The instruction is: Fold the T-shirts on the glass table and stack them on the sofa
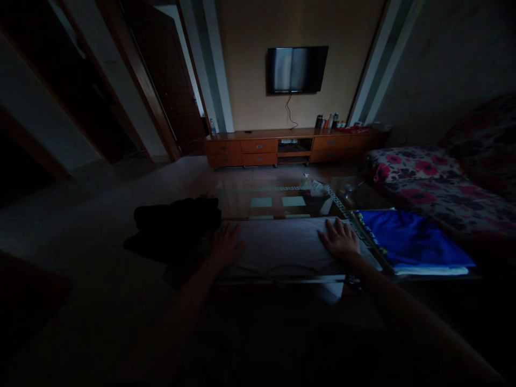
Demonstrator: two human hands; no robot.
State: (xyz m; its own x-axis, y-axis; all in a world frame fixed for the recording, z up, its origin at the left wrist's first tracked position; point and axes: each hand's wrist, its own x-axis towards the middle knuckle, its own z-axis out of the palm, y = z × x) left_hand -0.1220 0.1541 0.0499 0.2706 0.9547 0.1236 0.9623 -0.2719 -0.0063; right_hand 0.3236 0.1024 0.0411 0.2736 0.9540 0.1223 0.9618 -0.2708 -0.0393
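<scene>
A light grey folded garment lies flat along the near edge of the glass-topped table; its exact kind is hard to make out in the dim light. My left hand rests on its left end with the fingers spread. On its right end lies my right hand, palm down and fingers apart. To the left sits a dark heap of cloth. Right of my right hand is a folded blue cloth with a pale layer beneath it.
Beyond the table stands a low wooden TV cabinet with bottles on top. A television hangs above it. A flowered sofa is at the right. Tissues and a glass dish lie near the table's far right corner.
</scene>
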